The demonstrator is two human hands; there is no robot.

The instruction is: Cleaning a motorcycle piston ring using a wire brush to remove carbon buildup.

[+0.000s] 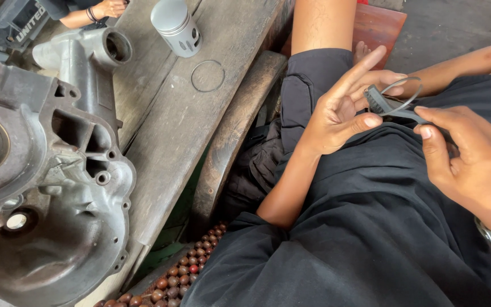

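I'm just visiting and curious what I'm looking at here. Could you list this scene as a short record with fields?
Setting: wooden workbench, person seated beside it
Left hand: fingers spread, pinching a thin metal ring
Right hand: holding a small dark tool against the ring
On bench: grey metal engine casing, silver piston, another thin ring
Below bench: string of brown beads
Other person: a hand at the top edge

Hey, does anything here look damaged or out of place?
Nothing looks damaged. The piston lies tipped on the wooden bench beside a loose ring, while both hands hold another thin ring.
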